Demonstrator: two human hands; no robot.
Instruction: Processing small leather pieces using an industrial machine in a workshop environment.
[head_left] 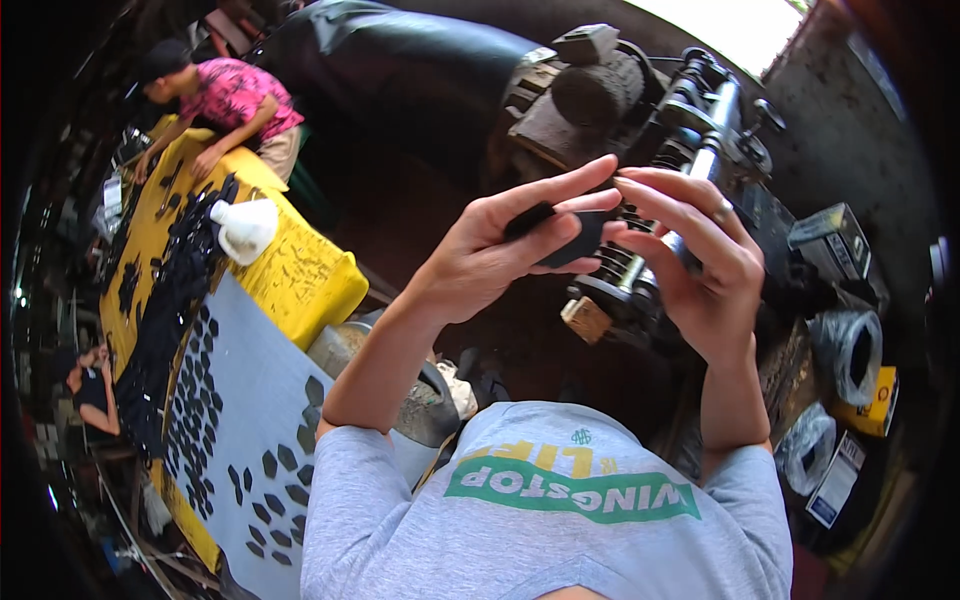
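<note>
My left hand is raised in front of my chest, its thumb and fingers closed on a dark flat piece. Beside its fingers sits another bit of black material; whether both are one piece I cannot tell. Opposite it, my right hand wears a ring and curves its fingers and thumb around the piece's right edge. The fingertips of both hands nearly meet at the top. On the grey-blue sheet to my left lie many dark, roughly hexagonal cut pieces, laid out in rows and loose clusters.
A yellow-covered table carries a white jug and heaped black strips. At its far end a person in a pink shirt leans over; another sits far left. Ahead stands a metal machine. Boxes and plastic-wrapped rolls sit right.
</note>
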